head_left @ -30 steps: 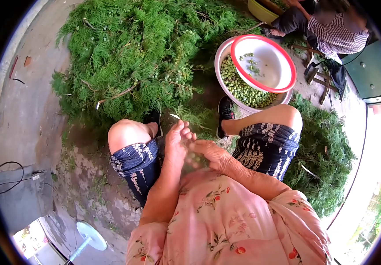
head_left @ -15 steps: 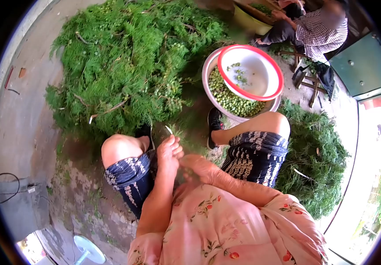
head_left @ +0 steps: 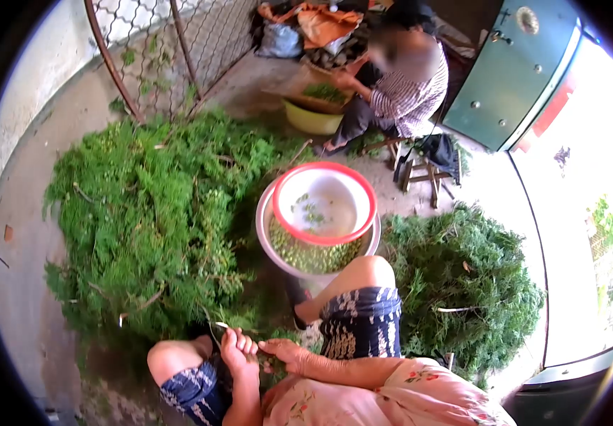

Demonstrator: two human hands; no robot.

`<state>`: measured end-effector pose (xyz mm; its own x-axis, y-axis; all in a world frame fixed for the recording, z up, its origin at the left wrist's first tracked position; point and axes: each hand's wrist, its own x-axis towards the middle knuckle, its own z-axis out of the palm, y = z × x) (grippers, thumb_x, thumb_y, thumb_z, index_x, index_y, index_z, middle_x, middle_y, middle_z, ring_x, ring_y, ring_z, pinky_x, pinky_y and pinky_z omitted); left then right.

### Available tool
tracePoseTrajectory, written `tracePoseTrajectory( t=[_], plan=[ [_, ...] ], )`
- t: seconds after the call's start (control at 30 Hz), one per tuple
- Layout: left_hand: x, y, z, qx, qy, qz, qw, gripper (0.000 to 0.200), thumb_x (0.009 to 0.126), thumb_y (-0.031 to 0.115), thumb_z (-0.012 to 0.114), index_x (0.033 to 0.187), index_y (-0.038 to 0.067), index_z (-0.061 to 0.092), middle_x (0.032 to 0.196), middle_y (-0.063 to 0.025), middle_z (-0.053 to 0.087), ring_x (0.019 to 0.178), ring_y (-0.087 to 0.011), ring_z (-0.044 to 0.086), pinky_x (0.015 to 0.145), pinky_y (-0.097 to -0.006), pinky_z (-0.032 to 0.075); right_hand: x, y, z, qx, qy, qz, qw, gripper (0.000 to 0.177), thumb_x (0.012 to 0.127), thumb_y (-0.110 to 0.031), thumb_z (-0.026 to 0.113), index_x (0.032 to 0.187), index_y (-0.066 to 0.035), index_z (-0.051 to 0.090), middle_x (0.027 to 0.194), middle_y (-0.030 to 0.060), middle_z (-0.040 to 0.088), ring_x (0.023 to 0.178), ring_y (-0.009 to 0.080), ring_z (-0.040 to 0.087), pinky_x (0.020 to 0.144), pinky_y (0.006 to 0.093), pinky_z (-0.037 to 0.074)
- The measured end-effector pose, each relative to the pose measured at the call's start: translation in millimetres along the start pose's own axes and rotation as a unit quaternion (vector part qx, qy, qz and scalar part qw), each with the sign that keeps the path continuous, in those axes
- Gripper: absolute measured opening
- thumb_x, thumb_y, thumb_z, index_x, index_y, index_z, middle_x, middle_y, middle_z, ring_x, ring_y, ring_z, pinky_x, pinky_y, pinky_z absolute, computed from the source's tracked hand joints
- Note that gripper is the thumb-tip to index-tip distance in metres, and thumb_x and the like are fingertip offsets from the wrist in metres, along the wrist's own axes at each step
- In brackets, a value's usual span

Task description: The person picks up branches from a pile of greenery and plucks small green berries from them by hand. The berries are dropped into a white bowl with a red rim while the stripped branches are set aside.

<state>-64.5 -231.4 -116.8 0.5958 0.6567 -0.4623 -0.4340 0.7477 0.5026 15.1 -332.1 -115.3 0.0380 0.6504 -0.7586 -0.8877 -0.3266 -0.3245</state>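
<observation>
- Two hands meet between our knees, low in the view; our left hand [head_left: 239, 350] has its fingers curled shut on a green sprig [head_left: 267, 363]; our right hand [head_left: 286, 351] pinches the same sprig, touching the left
- just ahead of our left knee lies a big heap of green branches [head_left: 150, 213]; a smaller heap [head_left: 462, 284] lies to our right
- ahead of our right knee stands a metal basin [head_left: 262, 234] of green berries [head_left: 313, 257]; a red-rimmed bowl [head_left: 335, 209] rests in it
- another person [head_left: 398, 85] sits beyond, by a yellow tub [head_left: 311, 118]

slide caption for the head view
Left hand and right hand hold a green sprig near a red-rimmed bowl.
</observation>
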Motion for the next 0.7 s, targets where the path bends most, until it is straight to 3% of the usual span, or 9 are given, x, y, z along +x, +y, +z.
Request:
tracePoseTrajectory(
  t=[0.13, 0.23, 0.3, 0.43, 0.53, 0.7],
  plan=[
    [-11.3, -4.2, 15.3, 0.045, -0.005, 0.001, 0.999, 0.027, 0.09, 0.032, 0.047, 0.076, 0.009, 0.048, 0.051, 0.0054, 0.033, 0.041, -0.0085, 0.031, 0.04, -0.0246, 0.028, -4.2, -7.3, 11.3, -0.068, 0.143, -0.052, 0.986, 0.023, 0.085, -0.026, 0.059, 0.082, -0.004, 0.061, 0.064, 0.0026, 0.055, 0.052, 0.0133, 0.048, 0.042, 0.0281, 0.036],
    [-21.6, -7.4, 26.8, 0.053, 0.015, -0.001, 0.998, 0.028, 0.09, 0.031, 0.047, 0.076, 0.008, 0.049, 0.051, 0.0055, 0.033, 0.041, -0.0086, 0.03, 0.04, -0.0247, 0.027, 0.5, -10.1, 4.6, -0.245, 0.166, -0.092, 0.951, 0.028, 0.083, -0.03, 0.059, 0.086, -0.003, 0.064, 0.067, 0.0078, 0.06, 0.054, 0.0165, 0.052, 0.049, 0.0309, 0.041],
    [-24.5, -10.3, 22.0, 0.044, 0.027, -0.019, 0.999, 0.028, 0.09, 0.03, 0.047, 0.077, 0.006, 0.049, 0.05, 0.0047, 0.032, 0.04, -0.0089, 0.029, 0.039, -0.0253, 0.027, 4.1, -9.4, 1.1, -0.381, 0.191, -0.142, 0.893, 0.032, 0.079, -0.033, 0.061, 0.086, -0.003, 0.065, 0.075, 0.0147, 0.063, 0.064, 0.0235, 0.06, 0.061, 0.0339, 0.046],
    [-35.2, -16.1, 29.6, 0.097, 0.066, -0.013, 0.993, 0.026, 0.09, 0.025, 0.048, 0.076, 0.004, 0.049, 0.049, 0.0034, 0.031, 0.04, -0.0088, 0.028, 0.038, -0.0255, 0.025, 16.7, -0.1, -9.2, -0.458, 0.167, -0.228, 0.843, 0.03, 0.074, -0.034, 0.061, 0.083, -0.006, 0.067, 0.08, 0.0167, 0.063, 0.072, 0.0301, 0.062, 0.067, 0.0351, 0.048],
    [-39.2, -15.1, 36.6, 0.117, 0.099, -0.009, 0.988, 0.025, 0.091, 0.024, 0.047, 0.076, 0.003, 0.048, 0.049, 0.0031, 0.031, 0.04, -0.0081, 0.027, 0.038, -0.0249, 0.024, 36.5, 5.5, -15.3, -0.507, 0.157, -0.281, 0.799, 0.027, 0.075, -0.031, 0.062, 0.081, -0.005, 0.067, 0.072, 0.0163, 0.063, 0.066, 0.0264, 0.062, 0.063, 0.0344, 0.048],
    [-42.3, -13.1, 38.8, 0.135, 0.111, 0.012, 0.985, 0.025, 0.092, 0.023, 0.046, 0.075, 0.003, 0.046, 0.05, 0.0033, 0.03, 0.041, -0.0072, 0.026, 0.038, -0.0244, 0.022, 37.3, -0.5, -9.0, -0.542, 0.136, -0.314, 0.768, 0.025, 0.073, -0.028, 0.06, 0.075, -0.004, 0.065, 0.07, 0.0191, 0.06, 0.067, 0.0334, 0.06, 0.062, 0.0396, 0.047]
  ],
)
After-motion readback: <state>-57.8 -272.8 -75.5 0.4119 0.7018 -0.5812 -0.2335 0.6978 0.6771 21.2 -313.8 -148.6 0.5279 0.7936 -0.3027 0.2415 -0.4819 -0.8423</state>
